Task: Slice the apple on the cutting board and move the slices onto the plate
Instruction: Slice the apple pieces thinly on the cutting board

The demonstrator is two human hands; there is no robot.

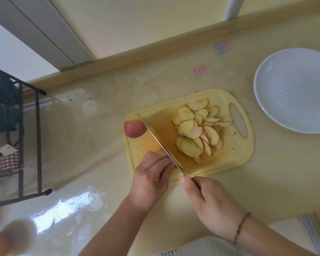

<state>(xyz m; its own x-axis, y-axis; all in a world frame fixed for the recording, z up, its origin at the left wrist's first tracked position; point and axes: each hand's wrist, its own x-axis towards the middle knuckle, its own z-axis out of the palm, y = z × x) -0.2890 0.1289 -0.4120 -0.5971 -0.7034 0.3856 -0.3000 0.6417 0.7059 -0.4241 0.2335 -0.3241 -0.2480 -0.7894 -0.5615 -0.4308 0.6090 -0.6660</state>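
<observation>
right hand (209, 202) grips a steel knife (161, 145), handle hidden; left hand (151, 174) fingers curled beside the blade, hold unclear. pale apple slices (198, 130) at three o'clock on yellow plastic cutting board (235, 154), red apple piece (134, 128) at nine; white round plate (292, 89) cut off at two.

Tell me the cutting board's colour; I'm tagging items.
Pale yellow, the cutting board shows best in the head view, with a cut-out handle at one end.

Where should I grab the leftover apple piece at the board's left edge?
Take the apple piece by its rounded red sides, coming from the left, off the board's outer edge. The knife blade lies right against its right side, so that side is blocked.
</observation>
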